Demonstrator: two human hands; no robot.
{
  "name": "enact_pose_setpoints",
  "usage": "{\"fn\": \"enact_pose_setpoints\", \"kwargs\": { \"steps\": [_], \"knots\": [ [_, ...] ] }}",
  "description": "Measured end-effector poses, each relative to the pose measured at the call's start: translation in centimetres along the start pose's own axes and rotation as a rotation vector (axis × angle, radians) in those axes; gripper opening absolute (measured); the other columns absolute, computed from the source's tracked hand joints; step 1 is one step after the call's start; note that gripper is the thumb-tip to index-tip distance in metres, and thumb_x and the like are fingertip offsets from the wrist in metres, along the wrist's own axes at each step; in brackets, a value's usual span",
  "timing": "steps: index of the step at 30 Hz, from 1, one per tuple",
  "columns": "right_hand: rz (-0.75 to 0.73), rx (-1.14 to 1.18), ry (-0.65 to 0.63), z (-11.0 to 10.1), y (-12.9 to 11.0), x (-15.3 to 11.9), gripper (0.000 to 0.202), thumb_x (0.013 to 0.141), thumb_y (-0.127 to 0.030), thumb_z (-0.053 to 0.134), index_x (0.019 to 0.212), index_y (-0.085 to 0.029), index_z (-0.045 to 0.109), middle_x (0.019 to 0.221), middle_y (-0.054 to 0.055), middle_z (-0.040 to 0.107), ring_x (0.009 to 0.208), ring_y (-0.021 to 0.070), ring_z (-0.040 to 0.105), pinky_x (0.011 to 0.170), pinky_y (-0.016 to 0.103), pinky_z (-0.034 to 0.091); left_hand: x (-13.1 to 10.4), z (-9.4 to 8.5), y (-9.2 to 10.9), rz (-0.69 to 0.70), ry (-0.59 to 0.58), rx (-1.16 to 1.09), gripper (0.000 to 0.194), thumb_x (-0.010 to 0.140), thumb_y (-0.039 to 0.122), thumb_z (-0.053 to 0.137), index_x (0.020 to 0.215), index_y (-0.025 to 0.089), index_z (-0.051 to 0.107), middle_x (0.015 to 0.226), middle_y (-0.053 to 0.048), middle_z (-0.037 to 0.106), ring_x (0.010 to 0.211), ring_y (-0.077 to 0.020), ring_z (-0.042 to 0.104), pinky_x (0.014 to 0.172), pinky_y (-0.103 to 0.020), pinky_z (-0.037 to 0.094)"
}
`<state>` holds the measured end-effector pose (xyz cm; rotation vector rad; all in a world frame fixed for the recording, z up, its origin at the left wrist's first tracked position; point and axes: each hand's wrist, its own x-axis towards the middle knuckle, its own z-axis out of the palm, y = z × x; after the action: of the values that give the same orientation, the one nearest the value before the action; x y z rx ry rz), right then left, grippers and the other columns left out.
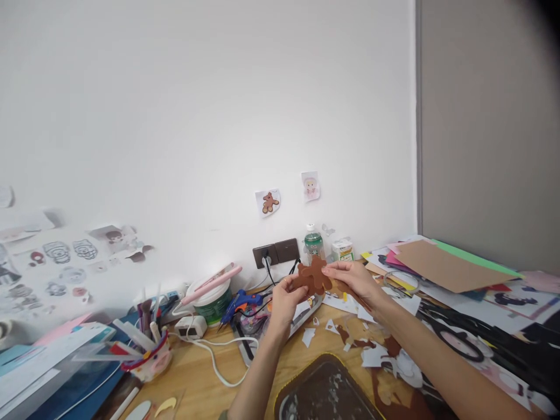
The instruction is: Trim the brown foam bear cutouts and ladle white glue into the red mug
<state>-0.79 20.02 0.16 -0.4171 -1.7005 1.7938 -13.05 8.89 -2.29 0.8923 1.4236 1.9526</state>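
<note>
Both hands are raised over the far part of the desk, with a brown bear-shaped cutout (pixel 314 277) stretched between them. My left hand (pixel 285 303) pinches its left edge between thumb and fingers. On the other side, my right hand (pixel 353 281) grips the upper right edge. The cutout seems to be made of layered brown pieces, though I cannot tell whether it is paper or foam. Beyond it, a small bear picture (pixel 268 202) is stuck on the wall. Brown and white scraps (pixel 356 338) lie below my right hand.
A dark tray (pixel 326 391) sits at the front. Left of my hands are a blue glue gun (pixel 240 304), a green-and-white tub (pixel 212 300), a white cable (pixel 214 359) and a pen cup (pixel 151 359). A bottle (pixel 313 242) stands behind; coloured sheets (pixel 450 262) and black scissors (pixel 459 344) lie right.
</note>
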Motion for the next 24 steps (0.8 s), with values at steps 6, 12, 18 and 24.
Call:
{"fn": "enact_pose_setpoints", "kwargs": {
  "steps": [6,12,18,24],
  "knots": [
    [0.006,0.049,-0.041,1.2,-1.4,-1.4,0.026,0.063,-0.036,0.066,0.073,-0.013,0.063,0.067,0.004,0.066,0.062,0.0141,0.060,0.059,0.023,0.044,-0.5,0.9,0.3,0.032,-0.014,-0.066,0.039,0.057,0.016,0.065,0.094,0.011,0.054,0.083,-0.008,0.067,0.072,-0.0172,0.062,0.070,-0.030,0.047],
    [-0.013,0.032,-0.028,1.4,-1.2,-1.6,0.027,0.063,-0.036,0.066,0.075,-0.012,0.063,0.069,0.006,0.066,0.061,0.0147,0.059,0.059,0.024,0.043,-1.2,1.7,0.7,0.074,0.010,-0.116,0.034,0.059,0.016,0.065,0.091,0.011,0.054,0.080,-0.008,0.067,0.071,-0.0147,0.061,0.070,-0.027,0.046],
    [-0.039,-0.034,0.012,1.6,-1.1,-1.6,0.025,0.064,-0.036,0.064,0.074,-0.013,0.062,0.064,0.003,0.064,0.054,0.0118,0.056,0.050,0.021,0.041,-2.0,2.3,1.3,0.117,-0.041,-0.144,0.030,0.060,0.017,0.066,0.089,0.012,0.059,0.090,-0.010,0.065,0.082,-0.0178,0.060,0.079,-0.031,0.043],
    [-0.063,-0.154,0.049,1.5,-1.9,-1.8,0.021,0.064,-0.034,0.064,0.070,-0.014,0.062,0.059,0.001,0.062,0.048,0.0096,0.054,0.044,0.018,0.041,-2.4,2.4,1.6,0.152,-0.106,-0.167,0.031,0.062,0.013,0.062,0.093,0.011,0.061,0.095,-0.011,0.064,0.089,-0.0205,0.058,0.085,-0.034,0.041]
  ]
}}
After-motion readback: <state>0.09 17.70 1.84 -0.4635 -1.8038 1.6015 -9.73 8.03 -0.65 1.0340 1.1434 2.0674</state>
